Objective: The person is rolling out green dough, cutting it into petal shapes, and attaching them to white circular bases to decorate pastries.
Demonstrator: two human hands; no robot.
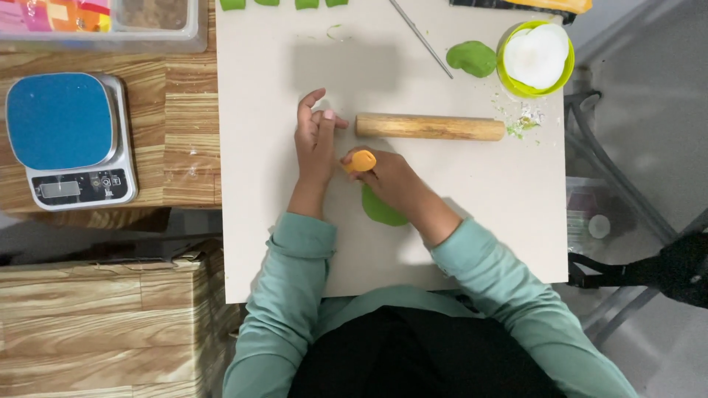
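One round wooden rolling pin (430, 127) lies on the pale tabletop (472, 214), its long axis running left to right. Just below its left end, the right hand (391, 180) pinches a small orange cylinder-shaped tool (362, 161) over one flat green dough disc (380, 209). The left hand (315, 144), fingers loosely spread, rests flat beside the pin's left end. Open board lies below the pin's right half. One green dough lump (473, 57) sits above the pin.

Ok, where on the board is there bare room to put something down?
Bare patches on the board: the left strip between its edge and the left hand, and the lower right below the rolling pin. Crowded: top right, with the green lump, lidded tub and metal rod.
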